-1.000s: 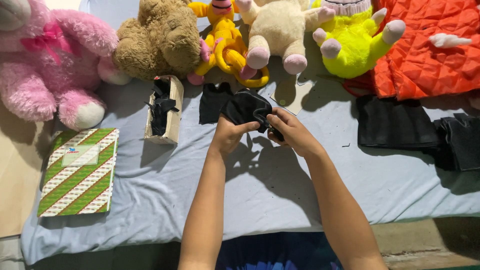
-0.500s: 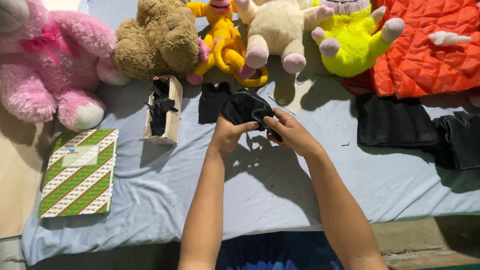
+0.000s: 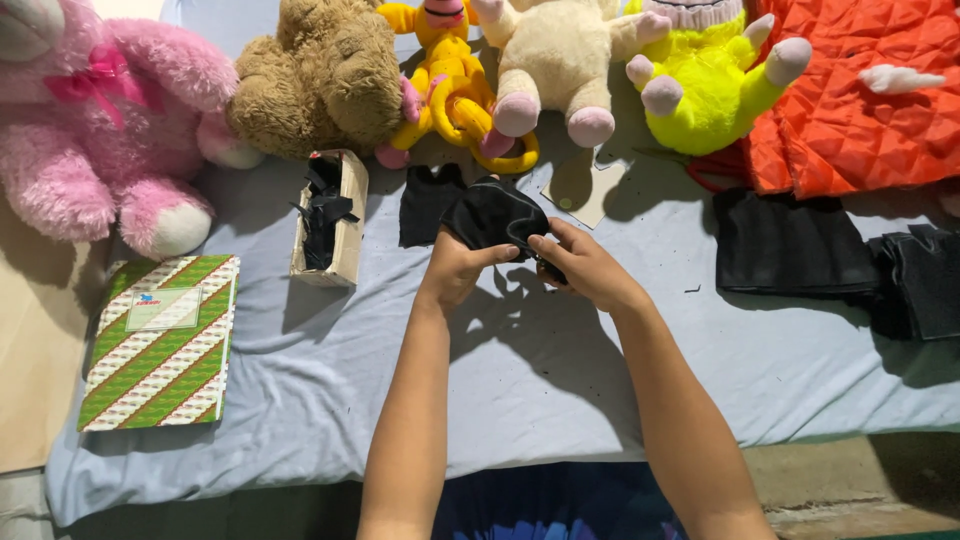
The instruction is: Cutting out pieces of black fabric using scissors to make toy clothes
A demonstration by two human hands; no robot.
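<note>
In the head view, both hands meet a little above the middle of the frame over a pale blue bedsheet. The left hand and the right hand each pinch a bunched piece of black cloth, fingers closed on it from either side, holding it just clear of the sheet.

Another flat black piece lies just left of it. Further left stands a small cardboard box with black strips inside. A green-and-white striped notebook sits at lower left.

Along the top edge lie a pink teddy bear, a brown teddy bear, a yellow plush toy, a cream plush toy and a neon-yellow plush toy. An orange quilted cloth fills the upper right, with folded black fabric pieces below it.
</note>
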